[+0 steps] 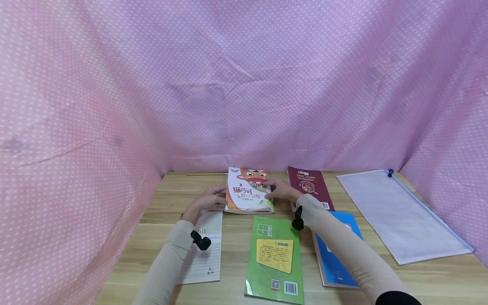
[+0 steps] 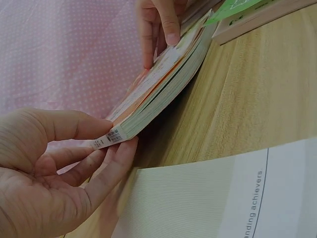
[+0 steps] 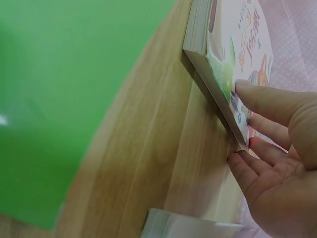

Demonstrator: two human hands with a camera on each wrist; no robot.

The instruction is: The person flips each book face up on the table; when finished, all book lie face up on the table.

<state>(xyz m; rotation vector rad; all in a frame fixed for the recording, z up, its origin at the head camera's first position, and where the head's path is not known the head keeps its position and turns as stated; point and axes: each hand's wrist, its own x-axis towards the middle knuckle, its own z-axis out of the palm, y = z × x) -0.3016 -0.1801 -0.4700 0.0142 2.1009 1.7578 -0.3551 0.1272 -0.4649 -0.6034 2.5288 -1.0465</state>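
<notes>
A white and orange picture-covered book (image 1: 245, 199) is at the back middle of the table, cover up. My left hand (image 1: 206, 202) pinches its spine corner, thumb on top and fingers below, as the left wrist view shows. At the opposite edge, my right hand (image 3: 282, 139) grips the book with its thumb on the cover and fingertips at the edge and underneath. The book's near edge (image 2: 173, 82) looks a little raised off the wood. Below my left wrist lies a white A5 notebook (image 1: 206, 254), partly covered by the arm.
A green book (image 1: 272, 231) lies in front of the held book. To the right are a maroon book (image 1: 314, 182) and a blue book (image 1: 335, 267), the latter partly under my right forearm. A white mesh pouch (image 1: 400, 216) lies far right. Pink dotted cloth (image 1: 244, 106) hangs behind.
</notes>
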